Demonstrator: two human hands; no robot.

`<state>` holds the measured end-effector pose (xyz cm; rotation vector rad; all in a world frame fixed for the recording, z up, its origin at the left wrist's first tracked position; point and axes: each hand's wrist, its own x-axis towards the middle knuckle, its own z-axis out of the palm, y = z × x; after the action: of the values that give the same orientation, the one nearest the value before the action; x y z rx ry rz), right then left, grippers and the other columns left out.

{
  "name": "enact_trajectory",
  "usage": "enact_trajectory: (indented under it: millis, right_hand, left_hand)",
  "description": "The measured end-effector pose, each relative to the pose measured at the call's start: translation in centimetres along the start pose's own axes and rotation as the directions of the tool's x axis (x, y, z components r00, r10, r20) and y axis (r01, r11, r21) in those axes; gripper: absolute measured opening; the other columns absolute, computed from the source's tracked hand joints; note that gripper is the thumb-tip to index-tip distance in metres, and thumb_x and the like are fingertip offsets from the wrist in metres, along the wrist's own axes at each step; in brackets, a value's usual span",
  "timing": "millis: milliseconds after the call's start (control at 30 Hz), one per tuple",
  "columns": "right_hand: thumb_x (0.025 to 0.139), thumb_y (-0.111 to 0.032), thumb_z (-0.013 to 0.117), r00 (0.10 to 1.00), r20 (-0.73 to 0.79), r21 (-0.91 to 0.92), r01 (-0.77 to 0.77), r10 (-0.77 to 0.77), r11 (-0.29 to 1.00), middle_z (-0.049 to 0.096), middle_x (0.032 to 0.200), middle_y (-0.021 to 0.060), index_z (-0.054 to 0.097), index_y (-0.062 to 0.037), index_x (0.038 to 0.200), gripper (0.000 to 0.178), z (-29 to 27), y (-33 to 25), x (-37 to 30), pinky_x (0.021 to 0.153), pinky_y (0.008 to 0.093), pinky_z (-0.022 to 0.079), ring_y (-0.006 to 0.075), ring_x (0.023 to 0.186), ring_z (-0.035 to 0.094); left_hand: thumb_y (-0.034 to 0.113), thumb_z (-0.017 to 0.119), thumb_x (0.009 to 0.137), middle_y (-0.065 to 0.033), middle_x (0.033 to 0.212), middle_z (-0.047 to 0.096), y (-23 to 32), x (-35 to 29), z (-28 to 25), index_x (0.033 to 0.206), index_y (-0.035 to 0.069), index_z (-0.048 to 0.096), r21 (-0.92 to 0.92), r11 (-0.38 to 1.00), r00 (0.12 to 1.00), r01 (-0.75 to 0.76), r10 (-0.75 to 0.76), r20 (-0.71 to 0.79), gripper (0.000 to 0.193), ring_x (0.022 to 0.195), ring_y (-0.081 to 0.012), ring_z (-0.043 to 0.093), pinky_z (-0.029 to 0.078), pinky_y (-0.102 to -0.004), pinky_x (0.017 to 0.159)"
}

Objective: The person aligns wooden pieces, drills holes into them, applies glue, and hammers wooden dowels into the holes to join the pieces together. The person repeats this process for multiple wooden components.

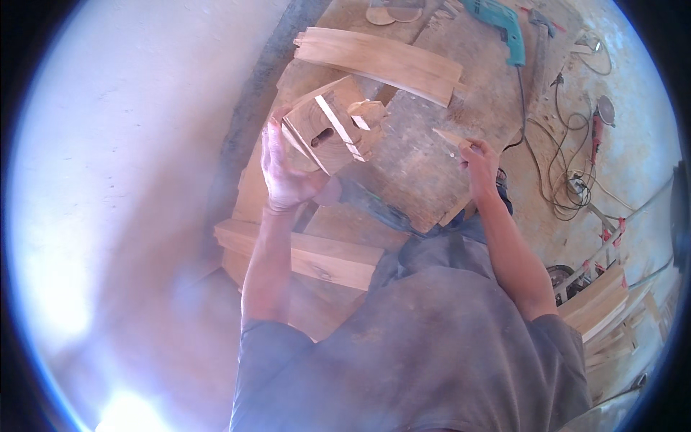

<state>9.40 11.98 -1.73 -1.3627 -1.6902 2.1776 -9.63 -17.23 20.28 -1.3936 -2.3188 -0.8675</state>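
My left hand is wrapped round the left edge of a wooden block, which is tilted above the workbench. The block's end-grain face has a dark oblong slot, a pale strip running across it and a small raised wood piece at its right side. In my right hand, the fingers are pinched on a thin, pointed wood sliver, held apart from the block and pointing toward it. The fingertips of my left hand are partly hidden behind the block.
A wide wood board lies across the far part of the worn workbench. Beyond it sit a teal power drill and a hammer. A red angle grinder and tangled cords lie to the right. A timber beam is at near left.
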Motion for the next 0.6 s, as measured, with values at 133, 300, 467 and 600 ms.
enact_trajectory:
  millis: [133,300,467,600]
  right_hand:
    - [0.085,-0.016,0.077,0.837,-0.097,-0.619,0.373,-0.538,0.691,0.073,0.1,0.0124,0.06,0.0036,0.133,0.055,0.3,-0.2,0.3,0.088,0.0338,0.052,0.0252,0.097,0.069]
    - [0.088,-0.034,0.077,0.883,0.441,0.111,0.123,-0.16,0.986,0.068,0.127,0.0169,0.056,0.0002,0.143,0.068,4.6,-9.7,-5.0,0.097,0.038,0.051,0.0253,0.112,0.067]
    - [0.087,-0.023,0.08,0.734,0.666,0.34,-0.137,-0.135,0.93,0.069,0.12,0.0113,0.045,0.0009,0.15,0.076,6.1,-16.1,-9.8,0.095,0.0355,0.053,0.0196,0.108,0.066]
    - [0.076,-0.003,0.083,0.744,0.664,0.144,-0.03,-0.075,0.989,0.065,0.129,0.0066,0.047,0.0,0.149,0.082,4.2,-13.7,-8.6,0.097,0.0337,0.051,0.0178,0.116,0.062]
  left_hand:
    - [0.015,0.098,0.063,-0.0287,0.141,0.053,1.3,0.2,0.2,0.167,0.017,0.007,0.046,0.994,0.995,0.1,-0.101,0.021,0.139,0.117,-0.0401,0.062,0.055,-0.047,0.095]
    - [0.018,0.096,0.063,-0.0261,0.139,0.053,2.1,-0.9,2.7,0.164,0.012,0.019,0.107,0.994,0.989,-0.01,0.025,-0.144,0.127,0.116,-0.0414,0.059,0.051,-0.0514,0.095]
    - [0.027,0.094,0.067,-0.0253,0.147,0.045,5.3,-3.7,6.8,0.163,0.014,0.019,0.219,0.974,0.983,0.058,-0.017,-0.185,0.122,0.13,-0.0443,0.05,0.045,-0.0571,0.103]
    - [0.021,0.09,0.071,-0.0272,0.153,0.036,8.7,-6.2,9.8,0.162,0.012,0.018,0.297,0.931,0.973,0.213,-0.172,-0.157,0.116,0.137,-0.0471,0.04,0.035,-0.0624,0.112]
